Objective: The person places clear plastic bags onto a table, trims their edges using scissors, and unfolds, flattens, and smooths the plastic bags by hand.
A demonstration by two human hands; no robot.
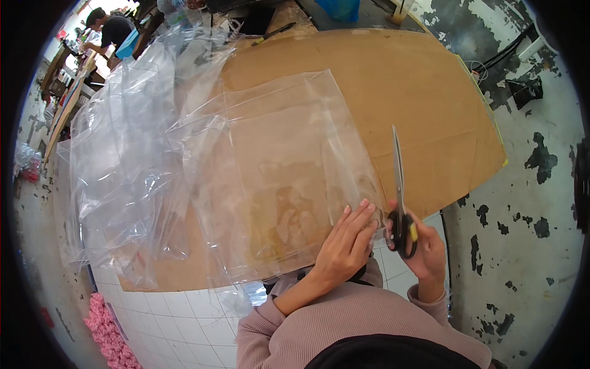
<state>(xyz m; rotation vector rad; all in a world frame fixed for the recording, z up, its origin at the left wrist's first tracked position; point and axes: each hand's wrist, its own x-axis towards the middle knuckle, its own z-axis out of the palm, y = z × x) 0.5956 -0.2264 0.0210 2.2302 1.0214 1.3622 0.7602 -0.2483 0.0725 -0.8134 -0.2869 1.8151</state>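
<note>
The right grip (428, 249) is closed around the black handles of a pair of scissors, while the left grip (349, 241) lies flat, fingers stretched out and side by side, on the near right corner of a clear plastic sheet. The largest thing is the brown cardboard (442, 98) spread in front of the person. On its left side lies a crumpled heap of clear plastic (126, 147). Next in size, the clear plastic sheet (283, 154) is spread over the middle of the cardboard, its left side meeting the heap. Smaller are the scissors (399, 184), just beside the sheet's right edge, blades nearly together and tips pointing away; whether they touch the cardboard I cannot tell. Smallest is a slim black-and-yellow tool (273, 34) near the cardboard's far edge.
</note>
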